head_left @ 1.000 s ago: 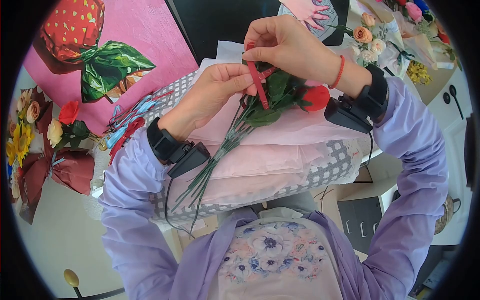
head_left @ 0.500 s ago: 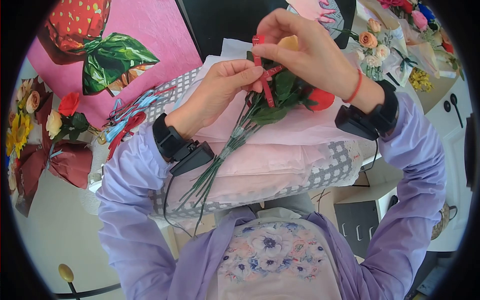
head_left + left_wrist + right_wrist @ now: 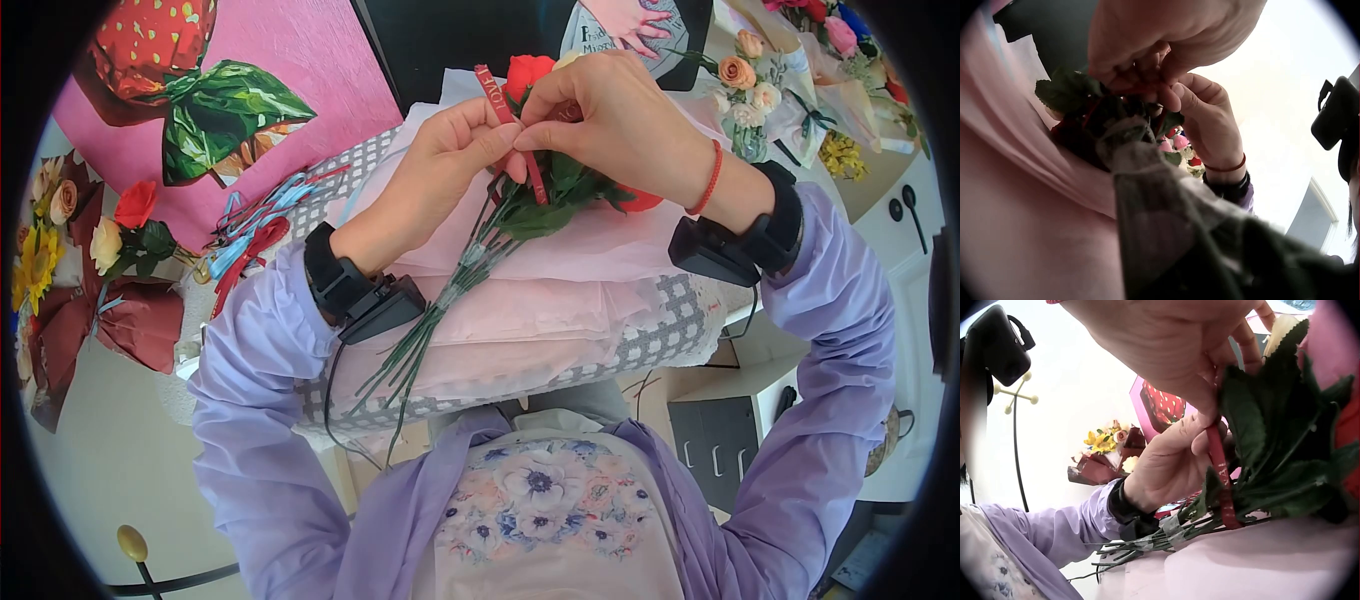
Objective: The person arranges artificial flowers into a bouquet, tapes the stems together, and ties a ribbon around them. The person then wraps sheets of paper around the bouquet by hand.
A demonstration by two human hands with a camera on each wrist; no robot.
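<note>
A bunch of artificial roses lies slantwise, its green stems pointing toward the person and its dark leaves beneath the hands. A red rose shows at the far end. Around the stems below the blooms runs a narrow red ribbon with pale lettering. The left hand pinches it between thumb and forefinger, and one lettered end sticks up past those fingers. Fingertips of the right hand pinch the ribbon close beside the left fingertips. Both hands partly hide the crossing.
Pink wrapping paper lies under the bunch on a grey-and-white checked cloth. Loose blue and red ribbons are at left, near a wrapped bouquet. More flowers stand at back right, and a pink painting at back left.
The right hand moved off the upright ribbon end, then came down to pinch ribbon beside the left fingertips. That end now leans left. The left hand keeps its pinch, and a red rose has come into sight.
</note>
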